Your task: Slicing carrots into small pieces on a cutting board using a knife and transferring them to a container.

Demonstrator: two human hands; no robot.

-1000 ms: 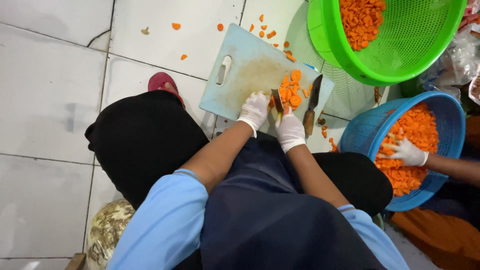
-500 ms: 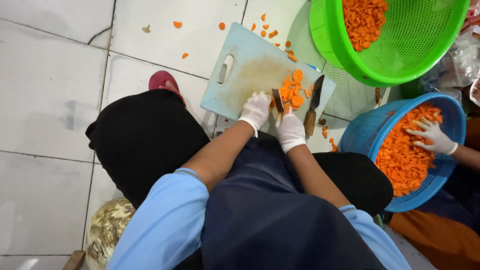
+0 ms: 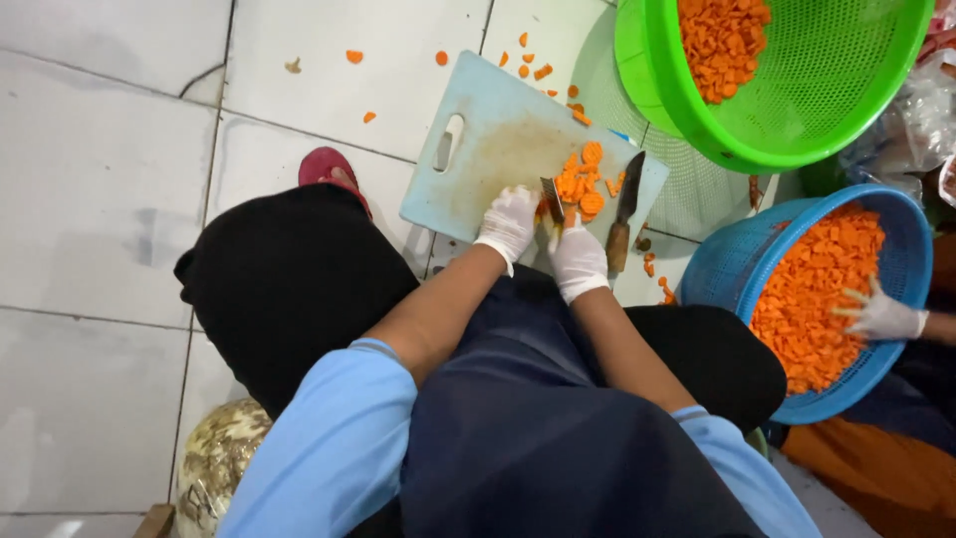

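Observation:
I sit on the tiled floor over a pale blue cutting board (image 3: 488, 149). Both my hands wear white gloves. My left hand (image 3: 508, 223) presses a bit of carrot against the board's near edge. My right hand (image 3: 578, 259) is right beside it and grips a small metal cutter (image 3: 551, 197) whose blade stands between the two hands. Just beyond the blade is a heap of carrot slices (image 3: 581, 184). A wooden-handled knife (image 3: 625, 211) lies loose on the board to the right of my right hand.
A green basket (image 3: 846, 90) of carrot slices stands at the top right. A blue basket (image 3: 722, 269) of slices is at the right, with a co-worker's gloved hand (image 3: 881, 315) in it. Stray slices lie on the tiles, and a red sandal (image 3: 329, 167) peeks out at the left.
My hands have stayed at the board's near edge with the cutter. The co-worker's hand has shifted to the right across the blue basket.

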